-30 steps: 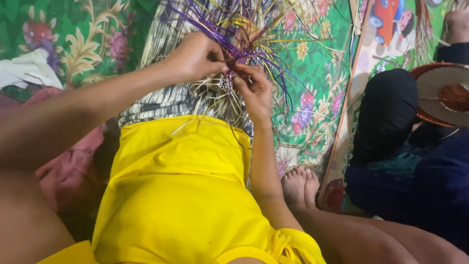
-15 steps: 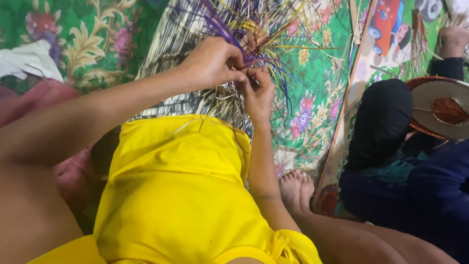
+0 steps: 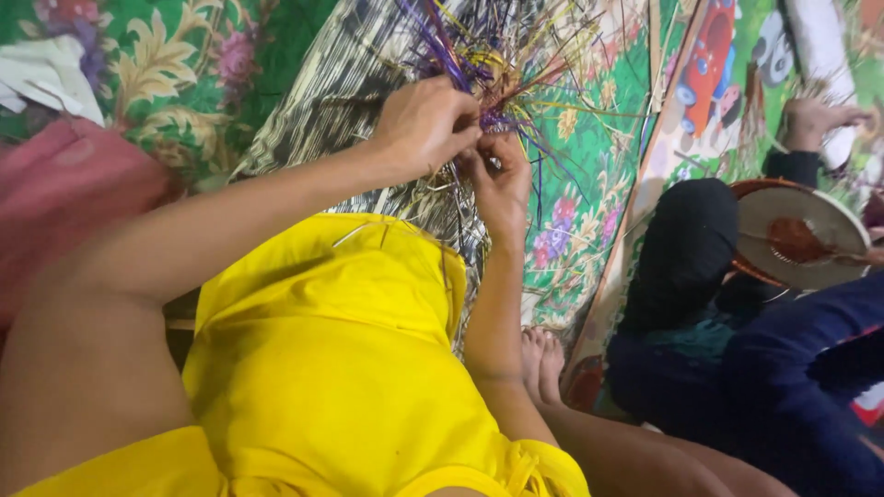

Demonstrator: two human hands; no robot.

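Purple and straw-coloured strips (image 3: 479, 69) are being pinched by left hand (image 3: 424, 124) and right hand (image 3: 502, 179), both closed, touching, over floral mat (image 3: 589, 184).

Floor covered by green floral mat (image 3: 589, 212); second mat with cartoon print (image 3: 727, 83) next to it on the right. White cloth (image 3: 46, 87) top left, just above a pink cloth (image 3: 74, 193). Yellow garment (image 3: 341, 368) fills the lower centre. Bare foot (image 3: 541, 364) beside it. Right edge: another person in dark clothes (image 3: 737, 368), holding a round woven tray (image 3: 796, 235).
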